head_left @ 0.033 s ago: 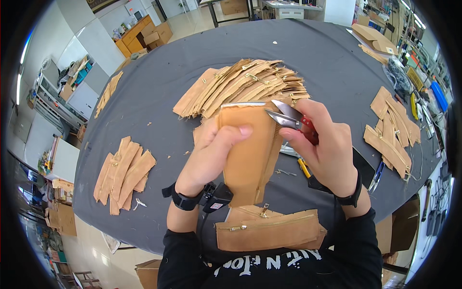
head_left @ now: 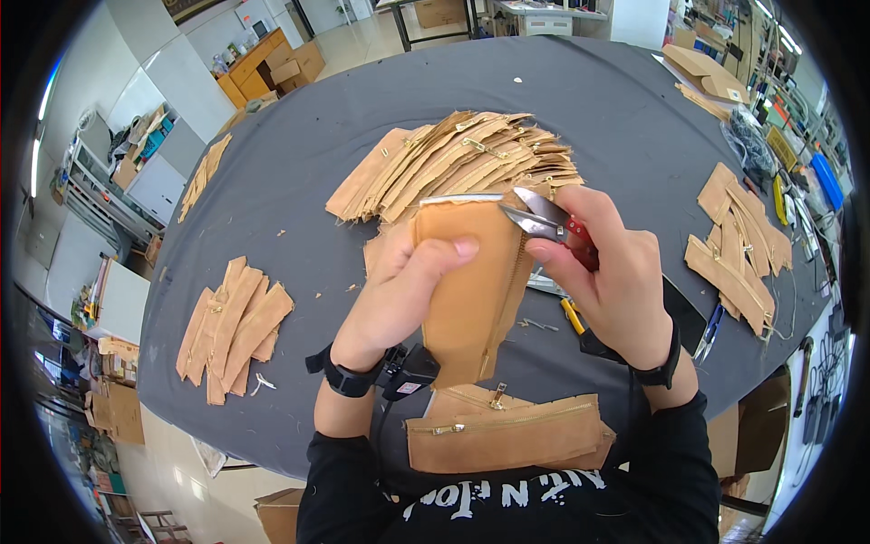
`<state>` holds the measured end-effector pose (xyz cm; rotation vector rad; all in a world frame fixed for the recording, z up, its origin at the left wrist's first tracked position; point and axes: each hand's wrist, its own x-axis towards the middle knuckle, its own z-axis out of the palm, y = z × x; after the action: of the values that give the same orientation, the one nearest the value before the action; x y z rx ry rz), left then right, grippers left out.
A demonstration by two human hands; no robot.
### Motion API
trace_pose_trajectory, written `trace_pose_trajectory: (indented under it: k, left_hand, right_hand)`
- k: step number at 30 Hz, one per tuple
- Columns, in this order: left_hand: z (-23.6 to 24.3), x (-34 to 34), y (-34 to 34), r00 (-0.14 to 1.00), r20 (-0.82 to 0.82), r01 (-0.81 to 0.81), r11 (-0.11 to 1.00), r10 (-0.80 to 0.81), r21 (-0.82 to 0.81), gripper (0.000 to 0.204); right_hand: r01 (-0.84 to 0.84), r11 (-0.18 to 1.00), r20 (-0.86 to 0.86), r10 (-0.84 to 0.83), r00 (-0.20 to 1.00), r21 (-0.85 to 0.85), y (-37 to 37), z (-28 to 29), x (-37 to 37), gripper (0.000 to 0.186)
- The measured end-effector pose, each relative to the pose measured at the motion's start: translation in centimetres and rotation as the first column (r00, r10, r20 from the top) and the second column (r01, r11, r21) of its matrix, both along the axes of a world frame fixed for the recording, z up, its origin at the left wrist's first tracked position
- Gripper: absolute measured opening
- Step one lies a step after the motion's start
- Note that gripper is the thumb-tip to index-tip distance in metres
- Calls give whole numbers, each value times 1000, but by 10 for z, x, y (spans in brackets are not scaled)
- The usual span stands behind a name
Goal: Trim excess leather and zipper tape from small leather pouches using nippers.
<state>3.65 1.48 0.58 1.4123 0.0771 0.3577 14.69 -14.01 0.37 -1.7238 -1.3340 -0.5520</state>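
Note:
My left hand [head_left: 390, 288] grips a tan fabric piece [head_left: 467, 295] by its left side, thumb flat on the front. A zipper [head_left: 509, 304] runs down the right side of this piece, and a white strip [head_left: 462, 198] shows along its top edge. In my right hand [head_left: 616, 281] is a pair of red-handled snips [head_left: 555, 223]. Their blades stand apart at the upper right corner of the piece; whether cloth lies between them I cannot tell. Just in front of my body lie more tan zippered pieces [head_left: 507, 440].
A large heap of tan zippered pieces [head_left: 453, 163] lies beyond my hands on the dark-covered table [head_left: 299, 163]. Smaller piles sit at left [head_left: 234, 326] and right [head_left: 739, 249]. By my right wrist are a yellow-handled tool [head_left: 572, 316], a dark phone-like slab [head_left: 681, 313] and blue-handled tweezers [head_left: 711, 331].

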Motion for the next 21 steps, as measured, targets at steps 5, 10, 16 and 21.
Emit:
trace_pose_trajectory:
  k: [5, 10, 16, 21]
  left_hand:
    - [3, 2, -3, 1000, 27, -3, 998, 2, 55, 28]
    - [1, 2, -3, 997, 35, -73, 989, 69, 125, 29]
    - [0, 6, -11, 982, 124, -158, 978, 142, 137, 28]
    - [-4, 15, -20, 933, 255, -318, 913, 254, 255, 30]
  right_hand:
    - [16, 1000, -43, -16, 999, -2, 1, -3, 4, 27]
    - [-6, 1000, -285, -1, 958, -25, -6, 6, 3, 21]
    - [-93, 992, -381, 55, 923, -84, -7, 6, -1, 30]
    - [-128, 987, -113, 117, 987, -94, -3, -2, -4, 39]
